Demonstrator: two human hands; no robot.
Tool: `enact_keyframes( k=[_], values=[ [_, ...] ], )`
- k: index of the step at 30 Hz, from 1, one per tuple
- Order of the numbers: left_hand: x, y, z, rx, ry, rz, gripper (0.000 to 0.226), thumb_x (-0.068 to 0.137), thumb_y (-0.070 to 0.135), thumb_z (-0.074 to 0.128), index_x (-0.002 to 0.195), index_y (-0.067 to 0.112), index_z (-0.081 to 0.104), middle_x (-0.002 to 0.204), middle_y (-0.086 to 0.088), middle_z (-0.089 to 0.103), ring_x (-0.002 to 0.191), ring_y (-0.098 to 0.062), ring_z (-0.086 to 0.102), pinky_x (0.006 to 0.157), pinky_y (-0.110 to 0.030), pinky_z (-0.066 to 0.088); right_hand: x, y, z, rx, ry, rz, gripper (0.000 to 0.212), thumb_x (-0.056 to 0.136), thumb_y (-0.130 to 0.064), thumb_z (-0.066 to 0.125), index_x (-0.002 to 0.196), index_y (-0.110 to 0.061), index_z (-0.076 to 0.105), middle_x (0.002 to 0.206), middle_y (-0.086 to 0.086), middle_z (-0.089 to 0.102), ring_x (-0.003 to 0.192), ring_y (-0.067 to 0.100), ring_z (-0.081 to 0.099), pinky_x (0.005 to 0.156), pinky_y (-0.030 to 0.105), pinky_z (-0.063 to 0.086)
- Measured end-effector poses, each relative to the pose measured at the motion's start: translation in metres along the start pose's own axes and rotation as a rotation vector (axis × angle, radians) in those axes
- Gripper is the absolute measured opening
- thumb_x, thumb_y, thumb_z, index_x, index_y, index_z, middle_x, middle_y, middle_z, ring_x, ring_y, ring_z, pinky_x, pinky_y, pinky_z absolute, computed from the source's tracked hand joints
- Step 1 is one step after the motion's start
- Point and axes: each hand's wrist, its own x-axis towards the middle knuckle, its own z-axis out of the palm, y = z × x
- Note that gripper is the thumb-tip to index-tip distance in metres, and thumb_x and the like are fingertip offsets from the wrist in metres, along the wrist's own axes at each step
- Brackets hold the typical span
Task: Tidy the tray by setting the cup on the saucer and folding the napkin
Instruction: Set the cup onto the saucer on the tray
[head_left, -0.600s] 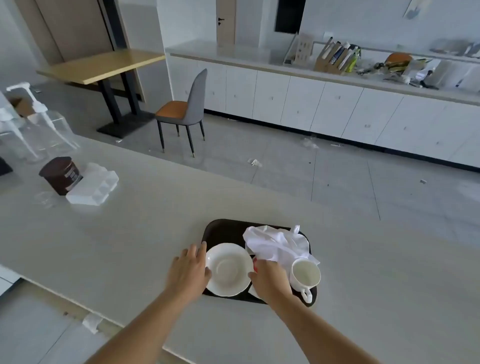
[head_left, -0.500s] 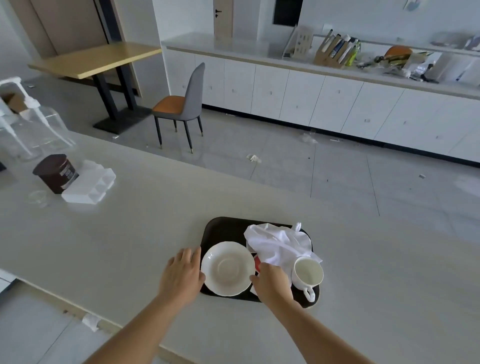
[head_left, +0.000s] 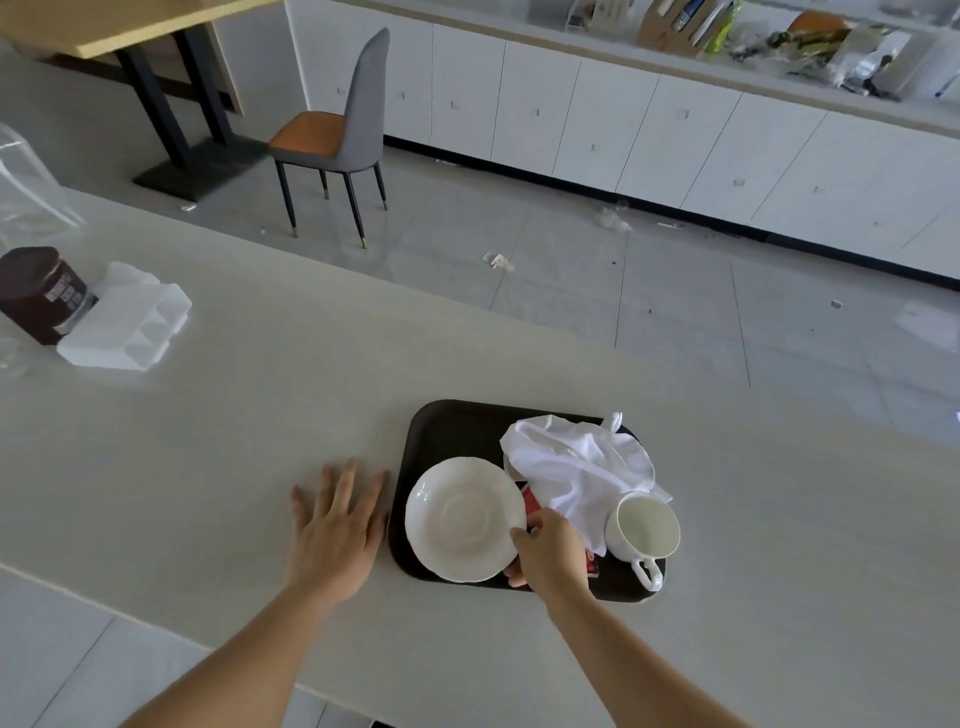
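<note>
A dark brown tray (head_left: 457, 426) lies on the pale counter in front of me. On its left part rests a white saucer (head_left: 462, 519) with nothing on it. A crumpled white napkin (head_left: 576, 467) is heaped on the right part, partly over a red item (head_left: 532, 501). The white cup (head_left: 644, 530) stands upright at the tray's near right corner, handle toward me. My right hand (head_left: 553, 556) pinches the saucer's right rim, thumb on top and fingertips below. My left hand (head_left: 337, 530) lies flat on the counter just left of the tray, fingers spread.
A brown jar (head_left: 41, 291) and a white plastic holder (head_left: 124, 322) sit at the counter's far left, beside a clear container (head_left: 26, 182). Beyond the counter's far edge are the tiled floor, a grey chair (head_left: 337, 130) and white cabinets.
My left hand has slid off the tray's left edge onto the counter. My right hand has shifted left from the napkin to the saucer's rim. The camera has tilted down.
</note>
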Motion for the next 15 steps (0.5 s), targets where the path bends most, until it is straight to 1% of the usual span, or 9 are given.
enact_keyframes(
  k=[2,4,6,8,11,15],
  values=[
    [0.001,-0.002,0.005,0.001,-0.005,-0.007,0.059,0.095,0.053,0.008,0.148,0.036,0.027,0.158,-0.008,0.025,0.145,-0.036,0.017,0.112,-0.065,0.012,0.002,0.0,0.002,0.051,0.008,0.014,0.012,0.092,-0.011,0.054,0.083,-0.018,0.056,0.068,0.004,0.072,0.047,0.017,0.07,0.044,0.023,0.049],
    [0.001,-0.004,0.008,-0.001,0.007,-0.009,0.062,0.094,0.055,0.002,0.148,0.037,0.026,0.159,-0.006,0.023,0.146,-0.035,0.016,0.113,-0.064,0.01,0.003,0.0,0.004,0.123,0.016,0.023,0.014,0.092,-0.008,0.053,0.082,-0.018,0.058,0.071,0.003,0.072,0.049,0.019,0.071,0.052,0.03,0.056],
    [0.0,-0.004,0.008,0.0,0.016,-0.011,0.061,0.094,0.056,0.003,0.148,0.038,0.025,0.159,-0.005,0.022,0.147,-0.033,0.015,0.113,-0.063,0.01,0.004,0.001,0.009,0.215,0.021,0.036,0.014,0.092,-0.008,0.053,0.084,-0.018,0.059,0.072,0.002,0.072,0.051,0.023,0.072,0.063,0.039,0.06],
    [0.0,-0.005,0.009,-0.003,0.013,-0.017,0.058,0.094,0.055,0.008,0.148,0.039,0.024,0.16,-0.004,0.021,0.147,-0.033,0.015,0.114,-0.063,0.01,0.006,0.001,0.014,0.302,0.032,0.055,0.013,0.093,-0.009,0.055,0.089,-0.02,0.058,0.07,0.002,0.073,0.053,0.024,0.072,0.071,0.044,0.061],
    [0.0,-0.004,0.009,-0.003,0.019,-0.022,0.057,0.094,0.053,0.014,0.148,0.039,0.027,0.16,-0.004,0.022,0.147,-0.032,0.016,0.114,-0.062,0.011,0.011,-0.004,0.02,0.387,0.065,0.054,0.012,0.094,-0.009,0.055,0.091,-0.02,0.059,0.067,0.0,0.073,0.054,0.022,0.073,0.072,0.044,0.061],
    [0.0,-0.004,0.008,0.004,0.025,-0.025,0.056,0.094,0.052,0.016,0.148,0.039,0.026,0.158,-0.004,0.025,0.146,-0.032,0.018,0.114,-0.062,0.013,0.018,-0.011,0.027,0.455,0.09,0.067,0.013,0.096,-0.01,0.053,0.09,-0.021,0.058,0.075,0.001,0.072,0.055,0.022,0.073,0.074,0.043,0.061]
  ],
)
